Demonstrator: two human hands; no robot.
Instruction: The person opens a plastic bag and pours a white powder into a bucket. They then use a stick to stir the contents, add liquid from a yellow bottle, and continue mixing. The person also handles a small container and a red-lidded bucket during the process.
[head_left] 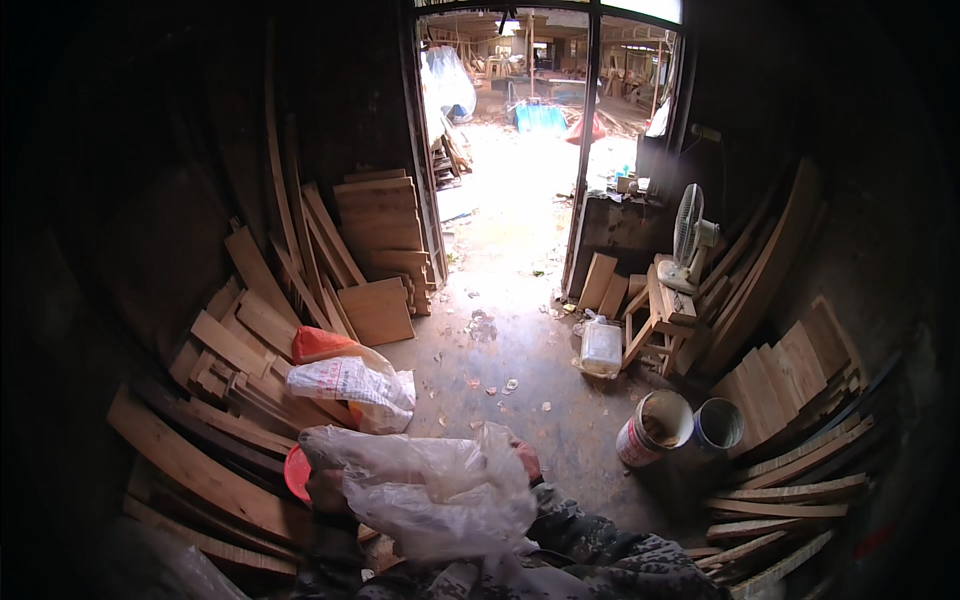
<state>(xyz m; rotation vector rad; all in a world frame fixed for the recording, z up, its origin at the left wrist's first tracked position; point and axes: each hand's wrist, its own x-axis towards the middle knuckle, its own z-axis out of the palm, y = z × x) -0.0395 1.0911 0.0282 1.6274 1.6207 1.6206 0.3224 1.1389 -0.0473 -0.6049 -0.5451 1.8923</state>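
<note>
Spanning the space between my two hands, a crumpled sheet of translucent plastic film (pixel 435 495) occupies the near centre of the work area, above the floor. My right hand (pixel 526 461), partly covered by the film, is closed on its right edge. My left hand (pixel 326 490) is at the film's left edge, in deep shadow; I cannot tell whether its fingers are closed. A camouflage sleeve (pixel 590 530) covers my right forearm.

Just beyond my left hand, the rim of a red round container (pixel 294 472) is visible. Ahead of it, a white woven sack (pixel 340 381) with an orange-red section lies against loose wooden boards (pixel 240 340). Further boards line the left side, some lying flat, some leaning upright.

To the right of my right hand, well apart from it, a white bucket (pixel 632 442) stands beside a dark grey bucket (pixel 719 426). Beyond them, a whitish plastic jug (pixel 601 349) rests on the concrete floor (pixel 480 365), near a wooden stool (pixel 655 322). A pedestal-base electric fan (pixel 686 245) stands on the stool. Cut planks (pixel 785 375) line the right side. Straight ahead, a dark door frame (pixel 587 150) borders a brightly lit yard, where a blue sheet (pixel 540 117) is visible.
</note>
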